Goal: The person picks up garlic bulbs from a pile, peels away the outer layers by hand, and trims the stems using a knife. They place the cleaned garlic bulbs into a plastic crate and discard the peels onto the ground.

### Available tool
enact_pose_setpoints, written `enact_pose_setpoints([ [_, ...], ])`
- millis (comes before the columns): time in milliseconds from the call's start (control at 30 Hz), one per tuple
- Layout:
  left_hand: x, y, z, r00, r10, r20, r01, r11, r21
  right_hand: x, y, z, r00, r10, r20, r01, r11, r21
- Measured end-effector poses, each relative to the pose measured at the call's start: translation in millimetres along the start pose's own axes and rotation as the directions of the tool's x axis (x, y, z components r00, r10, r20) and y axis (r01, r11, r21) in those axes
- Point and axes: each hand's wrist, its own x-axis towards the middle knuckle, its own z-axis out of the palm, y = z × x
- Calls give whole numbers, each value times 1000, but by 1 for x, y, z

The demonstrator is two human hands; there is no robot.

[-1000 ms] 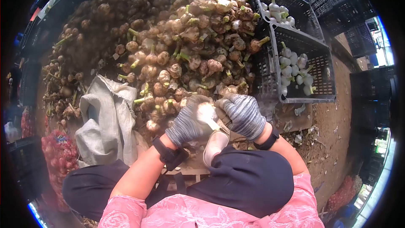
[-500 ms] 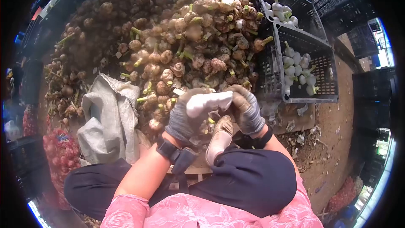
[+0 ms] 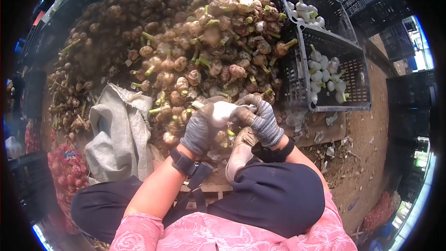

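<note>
A white garlic bulb [image 3: 222, 113], its cut green-white stem pointing left, is held in front of me above the heap. My left hand [image 3: 199, 128], in a grey glove with dirty fingertips, is closed around the bulb's stem side. On the other side, my gloved right hand [image 3: 261, 118] pinches at the bulb's right end, where a thin pale flap of garlic skin [image 3: 251, 108] shows at its fingers. Just beyond my hands lies a large heap of brown, unpeeled garlic bulbs [image 3: 211, 37].
Two black plastic crates [image 3: 335, 108] with clean white garlic bulbs [image 3: 325, 72] stand to the right. A grey-white woven sack [image 3: 114, 135] lies at left, near a red mesh bag [image 3: 68, 167] of bulbs. Skin scraps [image 3: 331, 152] litter the ground. My shoe [image 3: 241, 153] is below my hands.
My right hand has turned and its fingers have shifted along the bulb's right end. The white skin stretched between both hands before now shows as a small flap, and the rounded bulb is visible.
</note>
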Motion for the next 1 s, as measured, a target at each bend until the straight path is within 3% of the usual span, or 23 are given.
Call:
enact_pose_setpoints([
  [100,1,-1,11,996,86,-24,-89,983,-163,2,16,-15,986,97,-138,-85,992,88],
  [133,-4,3,7,996,70,52,-80,970,229,4,32,-22,974,-29,-225,21,999,-39],
  [167,-5,2,4,996,72,54,-82,970,229,2,32,-25,974,-31,-225,23,999,-40],
  [200,-4,0,2,996,-1,86,23,964,-264,-2,32,-28,971,9,-240,-9,1000,-1],
  [233,-5,-1,0,987,-52,150,142,715,-685,-6,33,-33,966,50,-255,-41,998,41],
  [267,-6,3,0,983,-74,165,174,639,-749,0,34,-42,988,32,-151,-88,921,-380],
  [300,-7,2,-2,983,-75,170,178,639,-748,-4,34,-50,982,174,-75,-170,631,-757],
  [367,-8,2,-1,990,-93,107,139,783,-606,-13,37,-51,914,404,44,23,56,-998],
  [400,-8,7,1,975,-139,174,223,642,-734,-19,30,-48,878,475,-53,-11,-89,-996],
  [433,-8,10,6,972,-128,195,227,711,-665,-21,34,-51,880,470,-67,-26,-95,-995],
  [500,-8,-8,6,969,-227,93,245,868,-433,-22,47,-58,970,-18,241,232,338,-912],
  [533,0,-43,-5,972,86,219,-73,995,-68,-23,34,-50,980,79,182,84,665,-742],
  [567,-4,-29,7,970,85,229,-70,995,-70,-24,22,-40,969,186,161,-94,884,-458],
  [600,-12,-3,26,949,44,313,38,968,-250,-18,42,-43,985,106,136,-75,973,-216],
  [633,-17,12,37,917,19,398,158,899,-408,-14,50,-51,975,183,123,-176,982,-66],
  [700,-14,-17,24,971,-68,230,157,906,-393,-15,25,-57,997,72,-15,-73,995,-67],
  [733,-12,-8,20,970,-141,196,202,919,-337,-9,20,-77,1000,8,-17,-3,965,264],
  [767,-11,-1,17,964,-214,156,251,926,-283,-3,16,-97,998,-49,-40,63,822,566],
  [833,-5,-18,4,983,-184,-6,180,970,-164,-2,-9,-102,942,-277,-187,323,606,727],
  [900,-6,-15,4,963,-255,-92,240,960,-144,15,-10,-108,960,-262,-102,271,770,577],
  [933,-4,-34,-6,962,-255,-93,241,961,-138,28,-7,-103,979,-133,-155,174,938,300],
  [967,1,-69,-25,997,-34,-73,49,975,217,44,-3,-93,970,-23,-242,25,1000,5],
  [1000,4,-86,-38,985,169,22,-154,830,536,63,16,-92,974,-114,-197,64,968,-244],
])
